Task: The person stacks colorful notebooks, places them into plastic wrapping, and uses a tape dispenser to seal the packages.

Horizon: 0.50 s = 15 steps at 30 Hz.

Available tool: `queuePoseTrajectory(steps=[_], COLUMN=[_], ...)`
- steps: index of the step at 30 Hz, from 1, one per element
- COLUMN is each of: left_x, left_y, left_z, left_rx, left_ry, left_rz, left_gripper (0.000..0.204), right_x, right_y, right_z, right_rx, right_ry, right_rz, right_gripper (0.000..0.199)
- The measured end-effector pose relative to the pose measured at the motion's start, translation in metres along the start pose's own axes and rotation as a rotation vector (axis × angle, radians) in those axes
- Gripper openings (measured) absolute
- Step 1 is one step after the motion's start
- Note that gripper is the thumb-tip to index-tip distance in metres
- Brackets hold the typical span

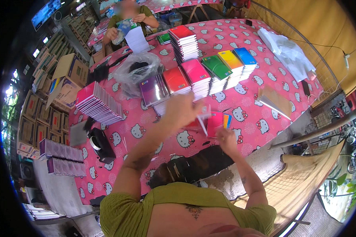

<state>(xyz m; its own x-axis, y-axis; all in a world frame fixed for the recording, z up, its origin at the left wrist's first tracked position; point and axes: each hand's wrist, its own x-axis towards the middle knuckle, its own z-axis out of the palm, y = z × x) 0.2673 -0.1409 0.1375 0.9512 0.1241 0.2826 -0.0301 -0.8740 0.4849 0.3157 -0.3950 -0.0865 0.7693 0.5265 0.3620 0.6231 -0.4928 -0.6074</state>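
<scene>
My left hand (182, 108) is smeared by motion, in front of the purple (153, 90) and red (176, 80) spiral notebook stacks. Just right of its fingertips a small white-and-pink piece (204, 115) stands tilted; whether the hand holds it is unclear. Below that lie a pink-covered notebook (214, 123) and blue and yellow covers (227, 120), fanned out. At their lower right edge is my right hand (227, 139), fingers curled in; anything inside them is hidden. Farther along the row are pink (196, 71), green (217, 66), yellow (230, 59) and blue (245, 56) stacks.
A tall red-topped stack (183, 33) stands behind the row. At left are a leaning notebook stack (97, 103), a black tape dispenser (101, 145) and cardboard boxes (67, 85). A clear plastic bag (137, 67) lies mid-table. Across, a co-worker (126, 23) handles a notebook.
</scene>
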Motion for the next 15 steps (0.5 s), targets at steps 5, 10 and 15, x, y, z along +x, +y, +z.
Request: queuePoseTrajectory(steps=[5, 10, 15], left_x=[-0.010, 0.040, 0.087], left_y=[-0.009, -0.021, -0.069], left_z=[0.151, 0.130, 0.106], left_rx=[0.166, 0.014, 0.387], left_ry=[-0.257, 0.181, 0.504], left_rz=[0.049, 0.120, 0.378], left_gripper=[0.053, 0.030, 0.028], right_x=[0.106, 0.172, 0.211], right_y=[-0.019, -0.025, -0.032], right_z=[-0.043, -0.057, -0.042], right_rx=[0.099, -0.127, -0.400], right_ry=[0.340, 0.362, 0.314], right_rz=[0.060, -0.143, -0.212], right_gripper=[0.044, 0.063, 0.048])
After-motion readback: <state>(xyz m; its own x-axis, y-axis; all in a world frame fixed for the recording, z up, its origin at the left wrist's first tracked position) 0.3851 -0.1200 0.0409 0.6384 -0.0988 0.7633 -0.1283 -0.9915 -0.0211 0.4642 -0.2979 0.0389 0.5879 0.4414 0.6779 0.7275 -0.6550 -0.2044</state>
